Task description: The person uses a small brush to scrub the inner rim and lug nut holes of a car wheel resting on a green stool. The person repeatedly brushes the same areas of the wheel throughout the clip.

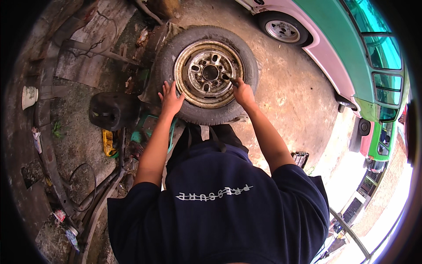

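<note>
The car wheel (210, 86) was at the upper middle of the view, just past the person's dark trousers (205, 132), its face turned toward the camera: a dark rubber tire (244, 53) around a stained, rusty steel rim (184, 83) with slots and a round centre hole. At the far left, a whitish pot-shaped container (30, 97) stood near dirty boards and bars. Farther right came a black molded tank-like part (112, 110), with a yellow plastic object (109, 143) just below it and a teal piece (139, 135) beside that, partly behind the left forearm. The left hand (171, 99) was spread wide, fingers laid on the tire's near-left sidewall close to the rim's edge. The right hand (244, 93) was closed around a dark tool (231, 80) at the rim's right side, the tip reaching in over the rim's face; its exact kind could not be told. Below and to the right, a black crate-like grid (300, 159) lay on the ground near the right elbow. At upper right stood a green-and-pink van (321, 35), and beyond it another green-and-pink vehicle (372, 143).
</note>
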